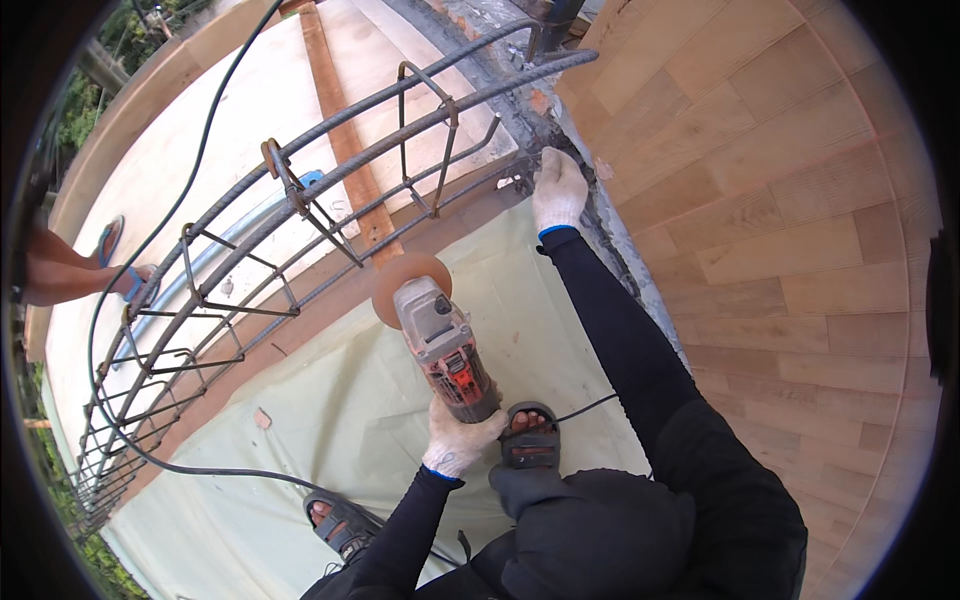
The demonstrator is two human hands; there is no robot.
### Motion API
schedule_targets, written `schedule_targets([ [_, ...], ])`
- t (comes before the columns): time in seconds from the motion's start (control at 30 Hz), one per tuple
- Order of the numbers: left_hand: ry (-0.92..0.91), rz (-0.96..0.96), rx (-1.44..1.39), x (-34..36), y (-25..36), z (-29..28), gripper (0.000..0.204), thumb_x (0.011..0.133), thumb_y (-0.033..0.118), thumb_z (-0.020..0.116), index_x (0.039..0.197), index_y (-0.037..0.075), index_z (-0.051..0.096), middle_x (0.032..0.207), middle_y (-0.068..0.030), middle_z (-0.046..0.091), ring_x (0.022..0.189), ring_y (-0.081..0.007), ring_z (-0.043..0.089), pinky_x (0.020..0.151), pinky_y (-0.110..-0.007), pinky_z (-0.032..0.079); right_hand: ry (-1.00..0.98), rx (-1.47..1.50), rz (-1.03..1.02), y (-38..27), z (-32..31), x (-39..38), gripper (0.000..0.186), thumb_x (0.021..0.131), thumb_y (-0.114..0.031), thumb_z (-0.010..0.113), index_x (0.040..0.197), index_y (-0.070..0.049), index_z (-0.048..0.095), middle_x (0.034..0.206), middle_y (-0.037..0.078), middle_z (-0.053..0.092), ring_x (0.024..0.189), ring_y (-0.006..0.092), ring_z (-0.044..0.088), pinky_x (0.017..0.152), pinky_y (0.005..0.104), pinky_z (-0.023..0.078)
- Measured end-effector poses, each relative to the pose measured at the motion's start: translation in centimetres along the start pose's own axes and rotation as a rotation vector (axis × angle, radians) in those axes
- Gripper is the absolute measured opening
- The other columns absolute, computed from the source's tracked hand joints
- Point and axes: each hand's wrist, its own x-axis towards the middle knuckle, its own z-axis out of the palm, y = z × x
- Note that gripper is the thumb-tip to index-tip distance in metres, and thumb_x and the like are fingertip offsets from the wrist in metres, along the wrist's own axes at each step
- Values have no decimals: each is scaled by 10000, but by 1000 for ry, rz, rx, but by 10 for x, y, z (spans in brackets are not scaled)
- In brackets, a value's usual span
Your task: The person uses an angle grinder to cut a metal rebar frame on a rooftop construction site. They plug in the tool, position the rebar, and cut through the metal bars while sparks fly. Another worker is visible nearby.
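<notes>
The fingers of your left hand are wrapped round the rear body of the angle grinder, whose brown disc points away from you, over the pale sheet and near the rebar cage. Your right hand reaches to the concrete edge, its fingers curled; I cannot tell whether they grip anything. You seem to be in a positioning step, tool carried one-handed. The next move calls for a two-handed hold before the disc meets anything, with the black cable well clear.
</notes>
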Motion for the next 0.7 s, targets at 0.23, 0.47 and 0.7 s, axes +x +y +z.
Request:
schedule_targets([
  [0.23, -36, 32, 125, 2, 7, -6, 645, 779, 72, 912, 1350, 15, 618, 1150, -74, 724, 1052, -209, 747, 867, -393, 650, 76, -73, -25, -24, 7, -8, 339, 1118, -276, 644, 1209, 10, 801, 1168, 248, 811, 1098, 432, 778, 1004, 476, 586],
  [0.47, 20, -19, 16, 9, 4, -4, 600, 782, 118, 930, 1300, 14, 645, 1100, -76, 744, 1017, -198, 745, 872, -388, 635, -106, 257, 348, -36, -13, -8, 388, 1117, -266, 694, 1346, 41, 756, 1280, 207, 807, 1013, 345, 803, 954, 437, 609],
  [0.7, -33, 3, 132, 27, 7, 4, 581, 779, 136, 932, 1278, 13, 660, 1097, -70, 759, 1027, -195, 757, 887, -380, 635, -319, 221, 348, -51, -134, -145, 532, 1156, -312, 678, 1497, 88, 593, 1218, 117, 750, 1051, 150, 712, 907, 313, 596],
])
